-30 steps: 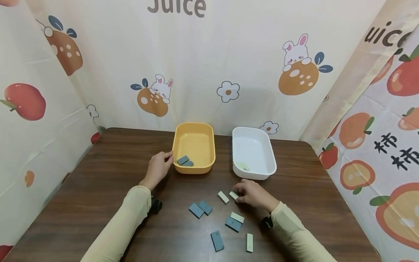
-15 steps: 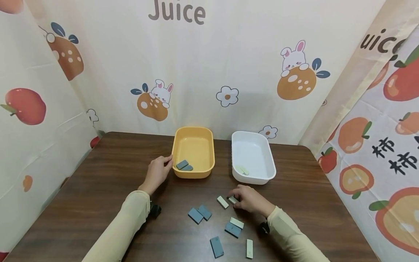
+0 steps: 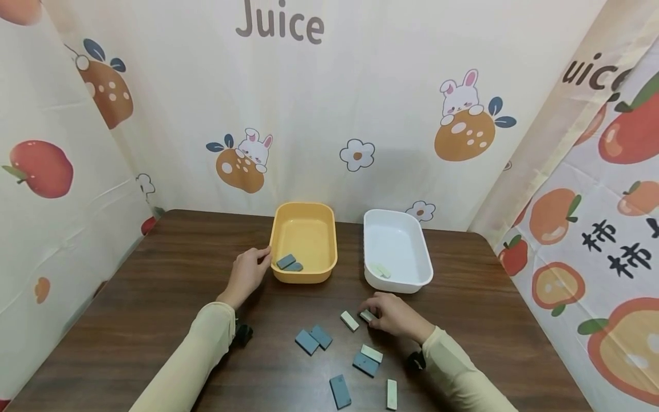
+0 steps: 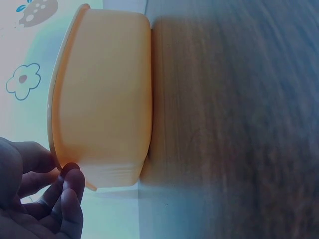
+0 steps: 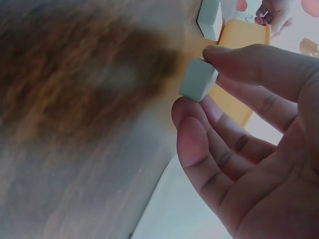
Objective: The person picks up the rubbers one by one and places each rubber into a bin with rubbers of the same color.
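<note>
Right hand (image 3: 393,313) closed in, pinching pale oblong block (image 5: 198,79), wood-grained table (image 3: 149,297)

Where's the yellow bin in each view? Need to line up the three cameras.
Head: yellow bin near the middle, left of the white bin.
Left wrist: yellow bin fills the upper left, seen from its side.
Right wrist: yellow bin at upper right, partly behind the right hand.
Shared landmark: the left hand, at the bin's rim in head and left wrist, top right in right wrist.

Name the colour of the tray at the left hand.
Yellow; the tray shows best in the head view.
</note>
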A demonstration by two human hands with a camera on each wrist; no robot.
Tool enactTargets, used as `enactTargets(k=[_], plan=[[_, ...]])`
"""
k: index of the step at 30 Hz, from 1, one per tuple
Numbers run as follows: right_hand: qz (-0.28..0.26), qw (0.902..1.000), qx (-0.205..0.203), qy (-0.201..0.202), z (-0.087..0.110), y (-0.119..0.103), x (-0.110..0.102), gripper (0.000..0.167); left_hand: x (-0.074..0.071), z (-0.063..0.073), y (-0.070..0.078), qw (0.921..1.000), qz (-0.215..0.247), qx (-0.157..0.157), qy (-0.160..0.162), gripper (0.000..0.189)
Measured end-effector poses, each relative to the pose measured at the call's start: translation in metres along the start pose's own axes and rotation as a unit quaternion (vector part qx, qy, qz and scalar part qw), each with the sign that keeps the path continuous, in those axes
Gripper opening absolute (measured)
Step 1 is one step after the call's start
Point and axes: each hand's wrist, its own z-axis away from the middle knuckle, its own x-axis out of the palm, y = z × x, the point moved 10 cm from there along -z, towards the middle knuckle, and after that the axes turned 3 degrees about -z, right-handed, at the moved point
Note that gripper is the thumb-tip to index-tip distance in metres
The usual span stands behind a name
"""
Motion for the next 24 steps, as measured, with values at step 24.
enactTargets(k=[24], plan=[[-0.011, 0.9996, 0.016, 0.02, 0.007, -0.001, -0.02, 0.029, 0.0, 0.001, 0.001, 1.0, 0.002, 0.001, 0.002, 0.035]])
